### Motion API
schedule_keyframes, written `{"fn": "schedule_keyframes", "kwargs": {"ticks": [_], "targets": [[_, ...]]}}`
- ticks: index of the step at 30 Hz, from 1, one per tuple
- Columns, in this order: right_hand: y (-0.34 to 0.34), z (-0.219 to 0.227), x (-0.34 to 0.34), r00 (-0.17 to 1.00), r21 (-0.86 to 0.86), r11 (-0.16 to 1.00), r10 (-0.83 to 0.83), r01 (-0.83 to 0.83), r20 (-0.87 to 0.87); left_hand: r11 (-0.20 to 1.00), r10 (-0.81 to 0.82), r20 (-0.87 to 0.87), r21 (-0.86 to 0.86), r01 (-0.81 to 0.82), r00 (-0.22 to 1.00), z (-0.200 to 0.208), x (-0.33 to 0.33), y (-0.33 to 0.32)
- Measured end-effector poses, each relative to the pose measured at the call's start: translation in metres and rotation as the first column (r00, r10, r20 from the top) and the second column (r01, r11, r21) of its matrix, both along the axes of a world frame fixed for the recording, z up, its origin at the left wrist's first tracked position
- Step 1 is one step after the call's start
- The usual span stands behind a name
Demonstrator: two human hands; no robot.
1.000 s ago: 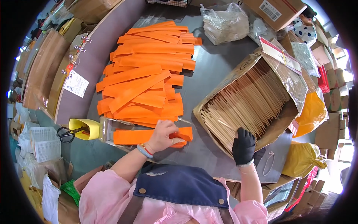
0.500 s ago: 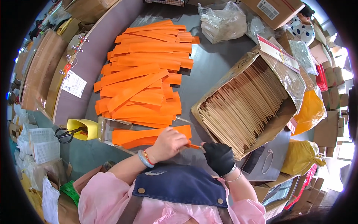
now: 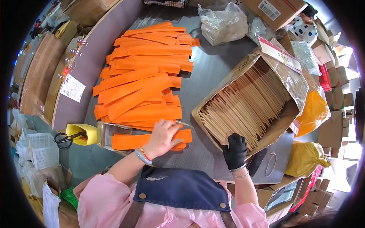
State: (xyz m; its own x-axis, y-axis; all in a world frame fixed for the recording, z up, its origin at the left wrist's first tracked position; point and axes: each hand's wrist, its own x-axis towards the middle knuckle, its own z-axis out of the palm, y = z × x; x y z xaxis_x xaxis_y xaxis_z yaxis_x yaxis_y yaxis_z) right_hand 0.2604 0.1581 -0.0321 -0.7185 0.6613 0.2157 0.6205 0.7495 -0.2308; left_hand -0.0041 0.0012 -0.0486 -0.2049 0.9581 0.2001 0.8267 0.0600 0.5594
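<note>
My left hand (image 3: 164,137) is bare, with fingers apart. It rests over the right part of a small stack of orange strips (image 3: 127,141) near the front of the table. My right hand (image 3: 234,151), in a black fingerless glove, is at the near edge of a cardboard box (image 3: 203,110). Its fingers are curled at the near ends of thin wooden sticks (image 3: 247,102) packed in that box; what they hold, if anything, is hidden. Many more orange strips (image 3: 140,83) lie in an overlapping pile beyond my left hand.
A yellow holder (image 3: 86,134) with black-handled scissors (image 3: 65,140) stands left of the small stack. A grey panel (image 3: 91,57) borders the table's left side. Clear plastic bags (image 3: 222,24) lie at the back. A dark flat object (image 3: 256,161) lies right of my right hand.
My hands have parted. The narrow orange piece they pinched between them is out of sight. The left moved left onto the strips; the right moved forward to the sticks.
</note>
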Motion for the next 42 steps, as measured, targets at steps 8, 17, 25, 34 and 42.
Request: {"fn": "schedule_keyframes", "kwargs": {"ticks": [8, 17, 25, 34, 42], "targets": [[-0.004, -0.005, 0.0, 0.997, -0.075, 0.995, -0.06, 0.063, 0.045, 0.998, -0.007, 0.144, 0.059, -0.002, 0.99, -0.02, 0.004, -0.006], [-0.007, 0.043, 0.003, 0.999, -0.23, 0.973, -0.016, 0.023, 0.032, 0.995, -0.006, 0.223, 0.094, -0.015, 0.975, -0.014, 0.001, -0.009], [-0.025, 0.055, 0.002, 0.991, -0.326, 0.939, 0.128, -0.109, 0.036, 0.98, -0.131, 0.34, 0.185, 0.07, 0.931, -0.026, -0.006, -0.012], [-0.028, 0.049, 0.001, 0.977, -0.354, 0.919, 0.206, -0.176, 0.048, 0.973, -0.185, 0.198, 0.177, 0.151, 0.963, -0.013, -0.003, -0.01], [-0.02, 0.057, -0.012, 0.916, -0.753, 0.657, -0.285, -0.029, -0.284, 0.967, -0.126, -0.144, 0.205, 0.154, 0.982, 0.04, 0.006, -0.004]]}}
